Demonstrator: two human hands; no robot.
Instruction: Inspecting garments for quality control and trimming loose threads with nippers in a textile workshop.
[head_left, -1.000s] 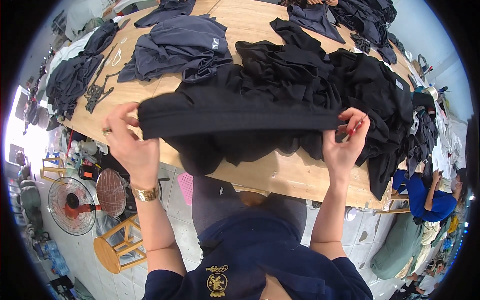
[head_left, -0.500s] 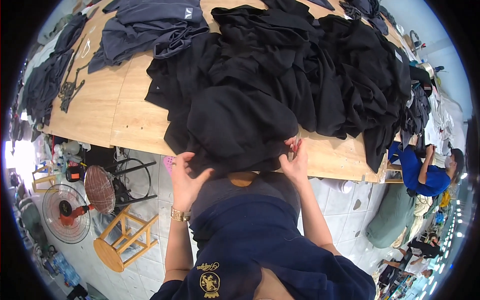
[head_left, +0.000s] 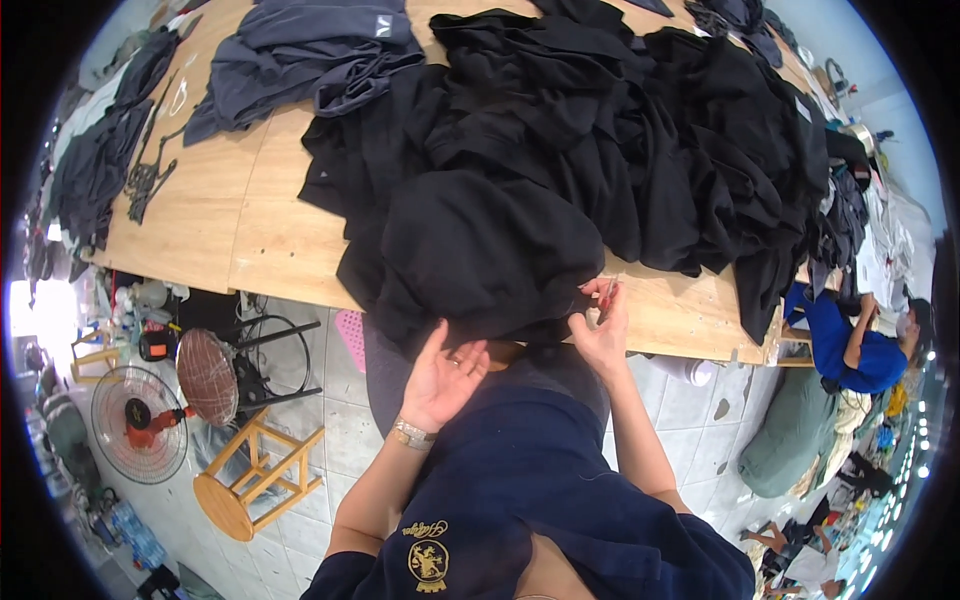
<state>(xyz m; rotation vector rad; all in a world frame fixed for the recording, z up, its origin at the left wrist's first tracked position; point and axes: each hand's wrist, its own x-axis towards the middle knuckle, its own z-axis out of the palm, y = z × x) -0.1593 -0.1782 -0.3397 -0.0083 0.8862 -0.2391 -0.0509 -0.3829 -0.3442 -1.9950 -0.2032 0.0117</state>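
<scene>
A black garment (head_left: 490,235) lies bunched at the table's front edge, its near end hanging over toward my lap. My left hand (head_left: 446,383) is open, palm turned up and fingers spread, just below the garment's near edge; it wears a ring, with a watch at the wrist. My right hand (head_left: 602,325) is closed at the garment's right corner. Small red-handled thread snips (head_left: 609,293) stick up from its fingers. Whether those fingers also pinch the cloth is hard to make out.
More black garments (head_left: 720,150) are heaped along the right of the wooden table (head_left: 280,225). Grey garments (head_left: 320,50) lie at the back left. A fan (head_left: 140,422), a round stool (head_left: 225,505) and a chair stand at left. A person in blue (head_left: 860,350) works at far right.
My left hand has let go of the garment's left edge and moved right and down, turning its palm up. My right hand stays by the right corner, still with the snips.
</scene>
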